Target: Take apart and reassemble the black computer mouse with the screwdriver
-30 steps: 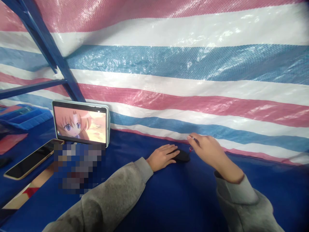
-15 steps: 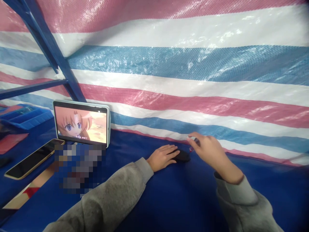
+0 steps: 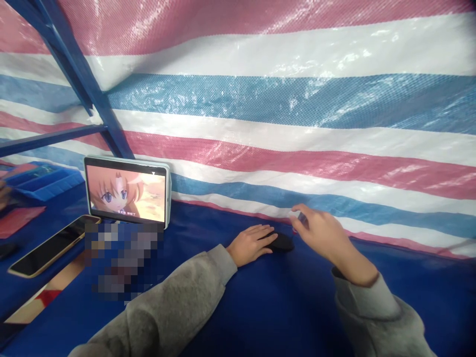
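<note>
Between the earlier views and this one, little had moved on our side: our left hand (image 3: 251, 245) stayed put, while our right hand (image 3: 322, 230) had eased its thumb and forefinger into a slightly wider curl. We took that as a looser or adjusting pinch, with no new contact made. Subtitles had come up on the tablet (image 3: 128, 191), and a co-worker's hand (image 3: 3, 194) had come into clearer sight at the left edge, blurred.

Our left hand lay palm down with its fingers spread and relaxed, clasping nothing, their ends resting on the near end of a black rounded object (image 3: 282, 242). That object sat on the blue table surface (image 3: 253, 307), between our hands and close to the foot of the striped tarpaulin (image 3: 260, 101). It looked low, smooth-edged and matt, much like a computer mouse, though we could not make out any buttons.

Our right hand was raised just beyond its far end, fingers bent. A small reddish item (image 3: 295, 230) showed below the thumb, too blurred to name; whether the fingers gripped it, or anything else, we could not tell.

Farther left, the tablet stood propped upright, with a phone (image 3: 55, 246) lying face up nearby. Beyond these were a blue compartment tray (image 3: 61, 191) and a flat red sheet (image 3: 20, 221).
</note>
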### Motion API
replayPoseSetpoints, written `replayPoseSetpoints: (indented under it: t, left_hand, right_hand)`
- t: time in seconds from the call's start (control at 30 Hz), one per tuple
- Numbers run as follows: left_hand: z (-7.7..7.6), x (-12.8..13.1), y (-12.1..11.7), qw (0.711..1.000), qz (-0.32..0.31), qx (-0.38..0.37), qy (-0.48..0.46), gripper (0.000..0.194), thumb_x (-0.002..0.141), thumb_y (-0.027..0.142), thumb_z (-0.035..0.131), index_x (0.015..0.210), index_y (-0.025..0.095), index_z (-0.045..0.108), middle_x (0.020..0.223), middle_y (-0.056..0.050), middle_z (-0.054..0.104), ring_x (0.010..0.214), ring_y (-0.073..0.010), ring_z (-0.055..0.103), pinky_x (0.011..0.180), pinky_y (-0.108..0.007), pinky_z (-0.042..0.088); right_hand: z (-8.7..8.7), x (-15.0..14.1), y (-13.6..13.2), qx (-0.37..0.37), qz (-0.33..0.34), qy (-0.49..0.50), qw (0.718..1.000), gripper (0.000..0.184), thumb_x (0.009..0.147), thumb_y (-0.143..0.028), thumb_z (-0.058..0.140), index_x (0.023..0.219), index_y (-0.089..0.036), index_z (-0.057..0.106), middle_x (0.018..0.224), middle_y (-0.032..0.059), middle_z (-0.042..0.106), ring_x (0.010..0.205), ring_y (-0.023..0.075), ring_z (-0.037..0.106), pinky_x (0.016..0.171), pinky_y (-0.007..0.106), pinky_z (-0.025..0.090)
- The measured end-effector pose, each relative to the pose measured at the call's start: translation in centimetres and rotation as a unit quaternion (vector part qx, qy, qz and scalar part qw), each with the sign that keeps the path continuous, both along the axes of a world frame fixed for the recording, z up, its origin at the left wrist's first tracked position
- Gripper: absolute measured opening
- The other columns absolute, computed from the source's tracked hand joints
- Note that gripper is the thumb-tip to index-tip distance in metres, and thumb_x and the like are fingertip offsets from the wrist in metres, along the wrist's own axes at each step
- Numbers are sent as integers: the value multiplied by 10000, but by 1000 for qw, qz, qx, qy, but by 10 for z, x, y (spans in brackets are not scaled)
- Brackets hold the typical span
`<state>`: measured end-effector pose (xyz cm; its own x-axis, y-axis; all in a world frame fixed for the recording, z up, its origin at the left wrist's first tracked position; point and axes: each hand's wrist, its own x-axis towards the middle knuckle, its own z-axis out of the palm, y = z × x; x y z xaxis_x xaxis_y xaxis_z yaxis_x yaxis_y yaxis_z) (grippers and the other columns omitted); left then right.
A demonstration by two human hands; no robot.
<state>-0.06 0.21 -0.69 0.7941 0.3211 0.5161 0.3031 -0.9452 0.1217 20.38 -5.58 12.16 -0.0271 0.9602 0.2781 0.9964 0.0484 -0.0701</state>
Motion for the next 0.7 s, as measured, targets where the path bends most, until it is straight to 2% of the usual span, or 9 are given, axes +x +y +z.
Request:
replayPoseSetpoints:
  t: [0.1,0.23,0.4,0.53,0.7]
  left_hand:
    - [0,0,0,1000,1,0,3,462,984,431,456,1377,188,472,1412,-97,511,1344,-210,443,1140,-393,371]
    - [-1,0,0,1000,0,-1,0,461,987,434,448,1370,178,481,1412,-102,510,1347,-211,440,1140,-391,371]
    - [-1,0,0,1000,0,0,-2,460,992,434,434,1364,168,487,1411,-103,510,1337,-212,452,1143,-386,365]
    - [-1,0,0,1000,0,-1,0,458,991,426,443,1372,174,477,1412,-105,509,1342,-211,446,1138,-388,371]
    - [0,0,0,1000,0,-1,-1,460,985,424,457,1364,164,485,1406,-106,515,1335,-213,455,1141,-379,369]
  right_hand:
    - [-1,1,1,-1,0,3,1000,296,913,-322,421,1102,-229,628,730,30,720,679,222,674,596,291,380]
    - [1,0,0,1,-9,6,1000,366,943,-456,378,1048,-227,643,638,27,692,627,228,662,559,290,360]
    - [1,-2,-1,17,-12,-15,1000,320,927,-333,386,1091,-226,639,643,33,692,627,225,661,558,290,351]
    - [-2,0,-1,15,-9,1,1000,372,928,-464,391,1026,-224,658,604,36,677,600,228,652,542,293,355]
    - [-3,1,1,9,-6,-1,1000,323,918,-360,415,1131,-231,620,680,33,705,638,224,666,571,293,372]
